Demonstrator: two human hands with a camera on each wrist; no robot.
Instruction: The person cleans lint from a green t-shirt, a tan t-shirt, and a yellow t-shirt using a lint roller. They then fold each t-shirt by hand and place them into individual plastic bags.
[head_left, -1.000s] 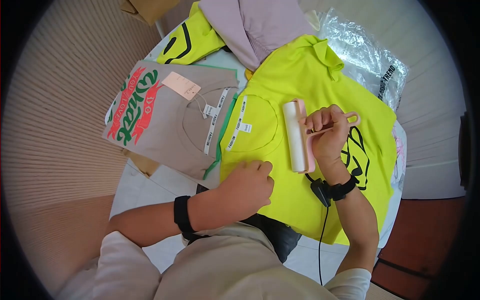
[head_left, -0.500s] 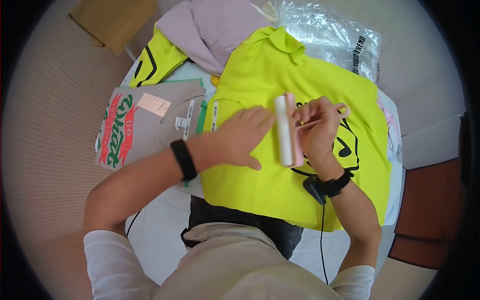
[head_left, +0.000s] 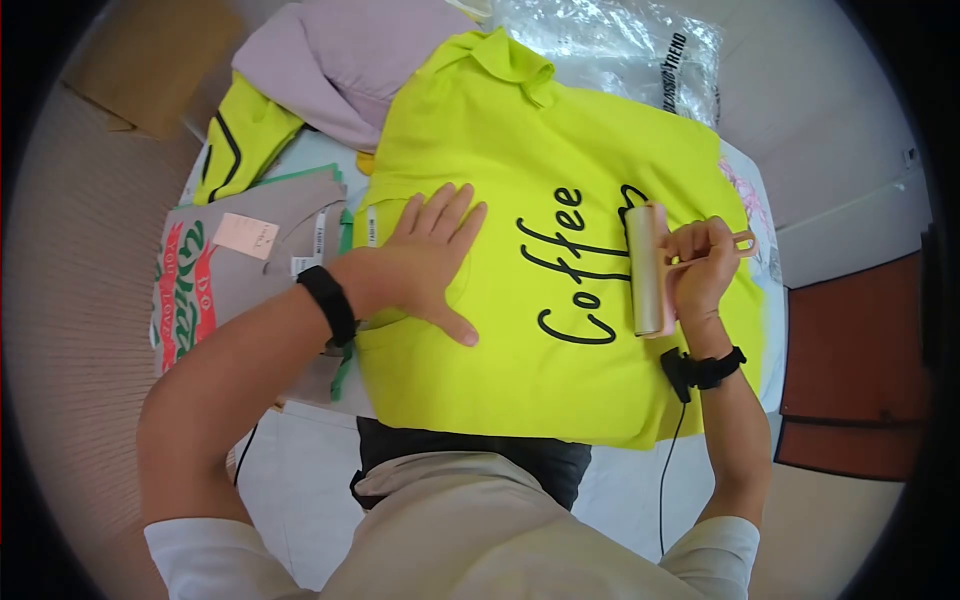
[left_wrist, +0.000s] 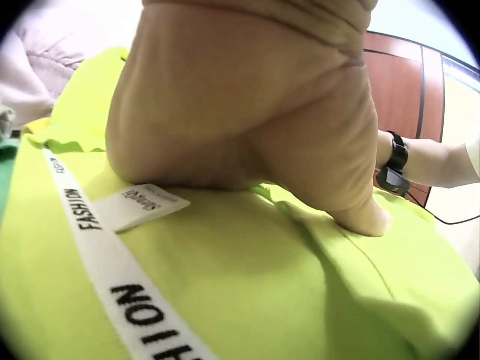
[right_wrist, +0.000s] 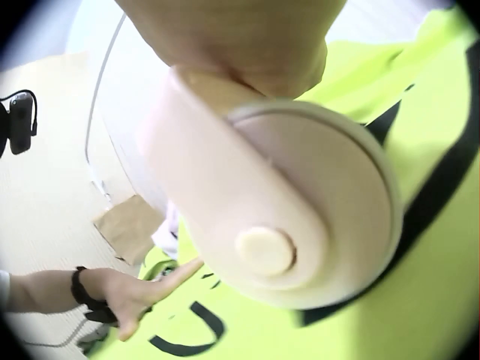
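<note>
A bright yellow shirt (head_left: 480,380) with black "Coffee" lettering lies spread on the table. My left hand (head_left: 425,260) rests on it near the neckline, fingers spread; in the left wrist view, the palm (left_wrist: 247,112) lies beside the collar's white "FASHION" tape (left_wrist: 127,285) and a small label (left_wrist: 142,206). My right hand (head_left: 705,270) grips the handle of a pink lint roller (head_left: 646,270), whose white cylinder lies over the right end of the lettering. The right wrist view shows the roller's round end (right_wrist: 300,202) close to the yellow cloth.
A grey shirt (head_left: 190,230) with a pink tag (head_left: 246,236) lies at the left. Mauve cloth (head_left: 345,50) and more yellow fabric (head_left: 250,135) are behind it. Clear plastic packaging (head_left: 620,60) is at the back, brown paper (head_left: 155,65) at the far left.
My left hand has moved up onto the yellow shirt and spread its fingers. The roller in my right hand has moved right across the shirt, and the "Coffee" lettering has come into view.
</note>
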